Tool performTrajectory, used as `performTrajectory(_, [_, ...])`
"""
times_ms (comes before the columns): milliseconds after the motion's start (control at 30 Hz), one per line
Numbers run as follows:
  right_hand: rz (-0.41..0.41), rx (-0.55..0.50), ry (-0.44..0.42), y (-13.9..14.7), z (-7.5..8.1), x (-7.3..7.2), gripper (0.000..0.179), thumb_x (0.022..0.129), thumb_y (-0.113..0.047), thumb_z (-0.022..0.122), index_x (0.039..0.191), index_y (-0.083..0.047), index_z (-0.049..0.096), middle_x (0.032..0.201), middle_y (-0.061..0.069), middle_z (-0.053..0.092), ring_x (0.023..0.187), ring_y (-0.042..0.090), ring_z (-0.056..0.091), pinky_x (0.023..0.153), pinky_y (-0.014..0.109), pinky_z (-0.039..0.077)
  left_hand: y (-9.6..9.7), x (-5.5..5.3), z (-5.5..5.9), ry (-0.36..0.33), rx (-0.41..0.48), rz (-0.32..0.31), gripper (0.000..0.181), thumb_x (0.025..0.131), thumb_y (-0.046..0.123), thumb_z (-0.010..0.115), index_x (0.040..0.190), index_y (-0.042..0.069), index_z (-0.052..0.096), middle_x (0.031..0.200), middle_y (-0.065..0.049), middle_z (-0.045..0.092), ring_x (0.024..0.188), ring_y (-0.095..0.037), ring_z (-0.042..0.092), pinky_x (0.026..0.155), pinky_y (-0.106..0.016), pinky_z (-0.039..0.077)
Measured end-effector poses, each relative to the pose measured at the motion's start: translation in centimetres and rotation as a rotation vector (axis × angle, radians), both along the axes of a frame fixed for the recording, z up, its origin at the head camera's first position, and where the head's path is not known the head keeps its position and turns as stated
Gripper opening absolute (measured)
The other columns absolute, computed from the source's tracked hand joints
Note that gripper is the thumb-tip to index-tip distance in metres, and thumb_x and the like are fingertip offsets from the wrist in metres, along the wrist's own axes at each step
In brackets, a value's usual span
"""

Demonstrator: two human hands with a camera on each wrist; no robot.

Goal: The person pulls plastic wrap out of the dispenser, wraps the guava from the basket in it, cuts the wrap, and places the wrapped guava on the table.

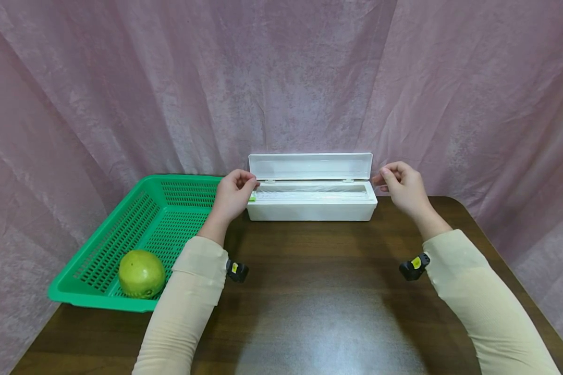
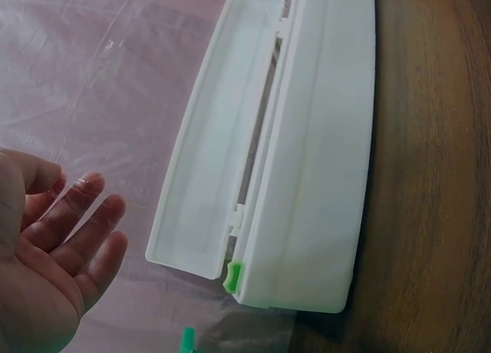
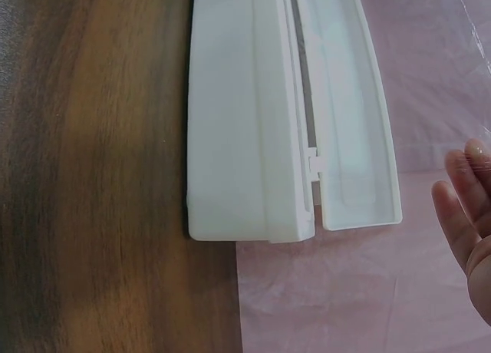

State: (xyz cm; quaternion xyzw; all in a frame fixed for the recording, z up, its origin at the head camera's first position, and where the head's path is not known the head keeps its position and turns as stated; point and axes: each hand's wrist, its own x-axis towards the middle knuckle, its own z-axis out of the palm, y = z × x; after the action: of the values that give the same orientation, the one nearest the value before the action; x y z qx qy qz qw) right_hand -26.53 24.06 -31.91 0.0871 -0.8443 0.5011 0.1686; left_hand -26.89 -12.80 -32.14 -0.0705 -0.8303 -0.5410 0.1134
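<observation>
A white cling film dispenser box stands at the back of the table with its lid tilted up and back. Above it, clear cling film spans between both hands, its edge showing as a fine bright line in the left wrist view. My left hand, beyond the box's left end, pinches one corner between thumb and index finger. Off the right end, my right hand pinches the other corner. In the right wrist view only part of that hand shows. A green slider sits at the box's left end.
To the left, a green plastic basket holds a round yellow-green fruit; the left forearm passes over its right side. A pink curtain hangs right behind the box. The brown wooden table extends in front.
</observation>
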Motion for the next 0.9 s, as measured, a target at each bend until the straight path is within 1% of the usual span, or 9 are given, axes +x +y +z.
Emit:
performTrajectory(200, [0.005, -0.015, -0.001, 0.04, 0.36, 0.04, 0.027, 0.099, -0.019, 0.047, 0.104, 0.006, 0.053, 0.081, -0.006, 0.068, 0.073, -0.006, 0.062, 0.066, 0.013, 0.052, 0.08, -0.01, 0.22, 0.001, 0.009, 0.001, 0.016, 0.094, 0.016, 0.055, 0.099, 0.002, 0.061, 0.098, -0.016, 0.068, 0.088, -0.029, 0.059, 0.068, -0.024, 0.045])
performTrajectory(267, [0.006, -0.022, 0.003, 0.01, 0.53, 0.10, 0.027, 0.099, -0.019, 0.047, 0.104, 0.007, 0.053, 0.080, -0.010, 0.068, 0.073, -0.006, 0.063, 0.066, 0.013, 0.052, 0.08, -0.03, 0.24, 0.001, 0.019, -0.004, 0.016, 0.094, 0.016, 0.055, 0.099, 0.001, 0.061, 0.099, -0.017, 0.068, 0.091, -0.033, 0.059, 0.068, -0.024, 0.045])
performTrajectory(367, [0.003, -0.020, 0.003, 0.01, 0.71, 0.19, 0.028, 0.100, -0.019, 0.047, 0.104, 0.007, 0.053, 0.078, -0.013, 0.066, 0.073, -0.006, 0.062, 0.066, 0.012, 0.052, 0.10, -0.02, 0.27, 0.002, 0.024, -0.004, 0.016, 0.094, 0.016, 0.055, 0.100, 0.001, 0.061, 0.099, -0.018, 0.068, 0.090, -0.031, 0.060, 0.068, -0.024, 0.045])
performTrajectory(433, [0.002, -0.016, 0.000, 0.04, 0.79, 0.23, 0.028, 0.100, -0.020, 0.047, 0.104, 0.007, 0.053, 0.078, -0.014, 0.066, 0.074, -0.006, 0.062, 0.066, 0.012, 0.052, 0.14, 0.01, 0.32, 0.006, 0.025, -0.002, 0.016, 0.094, 0.016, 0.055, 0.100, 0.001, 0.061, 0.099, -0.018, 0.069, 0.087, -0.027, 0.060, 0.068, -0.023, 0.045])
performTrajectory(533, [0.000, -0.015, -0.007, 0.11, 0.87, 0.28, 0.028, 0.100, -0.020, 0.046, 0.105, 0.007, 0.053, 0.078, -0.014, 0.065, 0.074, -0.006, 0.062, 0.067, 0.012, 0.052, 0.19, 0.00, 0.31, 0.015, 0.022, 0.004, 0.016, 0.094, 0.016, 0.055, 0.100, 0.001, 0.061, 0.098, -0.016, 0.069, 0.081, -0.017, 0.059, 0.068, -0.022, 0.045])
performTrajectory(600, [-0.002, -0.011, -0.008, 0.15, 0.91, 0.27, 0.028, 0.100, -0.020, 0.046, 0.106, 0.007, 0.053, 0.078, -0.014, 0.065, 0.074, -0.006, 0.062, 0.067, 0.013, 0.052, 0.20, -0.04, 0.31, 0.021, 0.024, 0.004, 0.016, 0.094, 0.016, 0.056, 0.099, 0.002, 0.061, 0.097, -0.016, 0.069, 0.078, -0.014, 0.058, 0.067, -0.022, 0.045])
performTrajectory(700, [-0.004, -0.008, -0.010, 0.22, 0.94, 0.20, 0.028, 0.100, -0.020, 0.046, 0.107, 0.007, 0.054, 0.079, -0.013, 0.066, 0.074, -0.006, 0.062, 0.068, 0.014, 0.052, 0.18, -0.11, 0.29, 0.023, 0.026, 0.005, 0.016, 0.094, 0.016, 0.056, 0.100, 0.002, 0.061, 0.097, -0.015, 0.069, 0.078, -0.014, 0.058, 0.066, -0.022, 0.045])
performTrajectory(767, [-0.005, -0.004, -0.011, 0.27, 0.93, 0.13, 0.028, 0.100, -0.019, 0.046, 0.108, 0.007, 0.054, 0.081, -0.011, 0.067, 0.074, -0.006, 0.062, 0.068, 0.015, 0.053, 0.16, -0.13, 0.31, 0.024, 0.026, 0.002, 0.017, 0.093, 0.015, 0.056, 0.101, 0.001, 0.061, 0.097, -0.016, 0.069, 0.079, -0.015, 0.059, 0.066, -0.022, 0.045])
performTrajectory(900, [-0.004, -0.001, -0.013, 0.34, 0.93, 0.00, 0.029, 0.099, -0.019, 0.047, 0.109, 0.007, 0.054, 0.082, -0.009, 0.068, 0.074, -0.005, 0.062, 0.069, 0.016, 0.053, 0.12, -0.14, 0.31, 0.029, 0.018, -0.004, 0.018, 0.089, 0.010, 0.058, 0.103, -0.001, 0.060, 0.097, -0.016, 0.067, 0.083, -0.018, 0.059, 0.070, -0.022, 0.045])
